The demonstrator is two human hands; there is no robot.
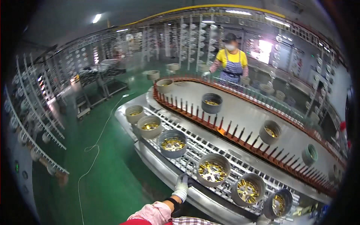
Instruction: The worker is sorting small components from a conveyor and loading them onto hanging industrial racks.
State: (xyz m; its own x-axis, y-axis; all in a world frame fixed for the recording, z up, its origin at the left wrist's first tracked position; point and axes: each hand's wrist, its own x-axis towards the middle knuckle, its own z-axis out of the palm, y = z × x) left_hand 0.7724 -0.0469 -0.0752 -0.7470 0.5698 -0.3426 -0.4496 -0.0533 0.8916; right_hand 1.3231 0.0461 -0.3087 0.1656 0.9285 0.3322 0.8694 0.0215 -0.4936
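My left hand, in a white glove with a pink sleeve cover on the forearm, rests on the metal edge of a roller conveyor. It sits just left of a grey wheel rim with gold spokes. It grips nothing that I can see. My right hand is not in view. Several more grey rims lie face up in a row on the rollers, such as one up the line and one down the line.
A co-worker in a yellow shirt and blue apron stands at the far side. Between us curves a chain conveyor with red-orange pegs, with rims on the grey deck behind it. Green floor with a white cable lies left.
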